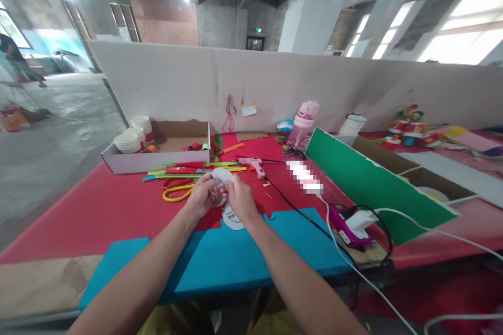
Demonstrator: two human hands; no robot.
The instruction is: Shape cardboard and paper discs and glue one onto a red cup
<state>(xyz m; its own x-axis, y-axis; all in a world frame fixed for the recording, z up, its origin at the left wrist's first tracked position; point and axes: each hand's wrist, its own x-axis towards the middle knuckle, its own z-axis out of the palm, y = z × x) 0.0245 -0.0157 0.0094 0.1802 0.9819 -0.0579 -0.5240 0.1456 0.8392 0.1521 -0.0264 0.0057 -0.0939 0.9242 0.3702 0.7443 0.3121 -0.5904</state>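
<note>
A small round white disc (223,175) is pinched between my left hand (204,194) and my right hand (240,198), both with closed fingers. Just below them, another white disc with dark print (233,218) lies where the red sheet meets the blue sheet (220,261). Yellow-handled scissors (176,193) rest to the left of my left hand. Beyond my hands, a pink glue gun (253,165) lies on the red surface, with green and yellow strips (157,173) to its left.
At the back left, an open box (165,162) holds white paper cups (128,141). A pink bottle (303,124) stands behind. A green-sided box (369,183), a purple power strip (349,227) and cables occupy the right. A person (18,60) is far left.
</note>
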